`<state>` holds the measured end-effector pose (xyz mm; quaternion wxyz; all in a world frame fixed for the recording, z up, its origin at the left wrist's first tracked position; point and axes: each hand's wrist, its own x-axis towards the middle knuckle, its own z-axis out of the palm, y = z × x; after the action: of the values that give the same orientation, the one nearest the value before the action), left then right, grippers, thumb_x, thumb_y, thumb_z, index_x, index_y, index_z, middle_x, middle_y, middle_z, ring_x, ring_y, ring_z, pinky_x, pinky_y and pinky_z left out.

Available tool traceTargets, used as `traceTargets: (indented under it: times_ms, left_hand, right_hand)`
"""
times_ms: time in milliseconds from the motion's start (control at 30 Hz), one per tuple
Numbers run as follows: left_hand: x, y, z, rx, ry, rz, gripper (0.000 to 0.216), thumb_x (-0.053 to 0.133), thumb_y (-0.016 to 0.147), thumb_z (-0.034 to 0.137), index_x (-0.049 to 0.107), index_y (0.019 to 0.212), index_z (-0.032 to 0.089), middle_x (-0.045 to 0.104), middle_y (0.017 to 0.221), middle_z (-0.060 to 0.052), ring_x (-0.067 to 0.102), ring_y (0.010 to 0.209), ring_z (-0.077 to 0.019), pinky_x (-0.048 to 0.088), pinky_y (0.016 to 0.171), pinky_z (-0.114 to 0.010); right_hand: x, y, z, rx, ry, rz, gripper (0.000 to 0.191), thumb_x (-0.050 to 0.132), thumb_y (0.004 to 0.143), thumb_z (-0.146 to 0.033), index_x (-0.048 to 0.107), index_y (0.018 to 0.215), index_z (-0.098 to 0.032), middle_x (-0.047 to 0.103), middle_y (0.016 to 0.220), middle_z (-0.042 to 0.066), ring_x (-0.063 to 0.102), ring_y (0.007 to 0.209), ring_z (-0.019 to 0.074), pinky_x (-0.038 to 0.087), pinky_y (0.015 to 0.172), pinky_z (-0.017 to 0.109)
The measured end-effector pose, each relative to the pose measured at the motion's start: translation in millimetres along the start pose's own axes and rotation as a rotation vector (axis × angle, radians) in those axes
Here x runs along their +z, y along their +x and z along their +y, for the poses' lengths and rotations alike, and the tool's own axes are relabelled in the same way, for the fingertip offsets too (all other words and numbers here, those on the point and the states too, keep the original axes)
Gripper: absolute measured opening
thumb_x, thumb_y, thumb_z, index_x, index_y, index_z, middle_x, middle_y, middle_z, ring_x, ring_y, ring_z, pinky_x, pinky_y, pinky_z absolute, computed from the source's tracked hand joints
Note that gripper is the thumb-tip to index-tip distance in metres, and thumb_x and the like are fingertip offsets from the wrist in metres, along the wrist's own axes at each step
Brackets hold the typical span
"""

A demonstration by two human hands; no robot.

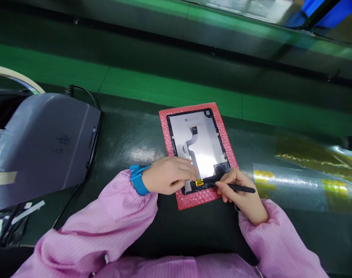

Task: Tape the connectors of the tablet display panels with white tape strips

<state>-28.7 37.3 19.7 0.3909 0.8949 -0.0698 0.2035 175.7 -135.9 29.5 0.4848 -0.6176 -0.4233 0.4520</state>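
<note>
A tablet screen panel [200, 144] lies face down on a pink bubble-wrap sheet [193, 199], with a silver back and a flex cable running down it. My left hand [168, 175] rests on its lower left corner, fingers curled and pressing near a small yellow tape piece [199, 182]. My right hand [241, 189] pinches a thin black stick tool [236, 187], whose tip lies at the yellow tape on the panel's bottom edge. A blue wrist strap [137, 179] circles my left wrist. Both arms wear pink sleeves.
A grey slanted machine housing [48, 139] stands at the left with a black cable behind it. Clear film with yellow tape strips [294, 181] lies to the right. A green conveyor belt [176, 90] runs across behind the dark mat.
</note>
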Motion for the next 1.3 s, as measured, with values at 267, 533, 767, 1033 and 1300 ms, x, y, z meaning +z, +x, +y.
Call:
traceTargets:
  times_ms: [267,533,767,1033,1300]
  left_hand:
    - [0,1,1,-0.014,-0.018,-0.009,0.039,0.042,0.082,0.000,0.069,0.104,0.016,0.077,0.105,-0.008,0.070,0.108,-0.0212,0.057,0.101,-0.041]
    - [0,0,2,-0.017,0.075,-0.043,0.042,0.042,0.082,0.001,0.069,0.111,0.017,0.075,0.109,-0.009,0.068,0.108,-0.0218,0.056,0.100,-0.041]
    - [8,5,11,-0.042,0.316,-0.201,0.033,0.049,0.087,0.008,0.071,0.108,0.021,0.072,0.099,-0.006,0.063,0.096,-0.0224,0.048,0.102,-0.044]
    - [21,8,21,-0.052,0.519,-0.260,0.030,0.047,0.094,0.012,0.067,0.115,0.018,0.070,0.095,-0.006,0.058,0.089,-0.0226,0.044,0.101,-0.044]
    - [25,-2,8,-0.119,0.248,-0.119,0.078,0.074,0.081,0.054,0.044,0.147,0.022,0.051,0.145,-0.014,0.043,0.131,-0.0368,0.032,0.115,-0.053]
  right_hand:
    - [1,0,-4,0.014,0.018,0.009,0.026,0.075,0.087,-0.030,0.053,0.074,-0.022,0.068,0.064,-0.002,0.058,0.042,0.0094,0.043,0.040,0.021]
    - [1,1,-5,0.032,-0.005,0.005,0.030,0.075,0.087,-0.038,0.052,0.074,-0.023,0.068,0.063,-0.001,0.058,0.041,0.0106,0.044,0.039,0.022]
    - [0,0,-3,0.031,-0.068,0.003,0.030,0.075,0.087,-0.039,0.052,0.074,-0.024,0.066,0.061,-0.001,0.056,0.042,0.0117,0.043,0.040,0.024]
    - [-21,8,2,-0.197,-0.228,0.454,0.015,0.058,0.098,-0.041,0.058,0.098,-0.026,0.072,0.084,0.003,0.065,0.063,0.0172,0.048,0.053,0.029]
    - [-22,16,-6,0.009,-0.511,0.379,0.032,0.062,0.092,-0.053,0.047,0.094,-0.026,0.072,0.112,0.011,0.067,0.086,0.0242,0.051,0.074,0.039]
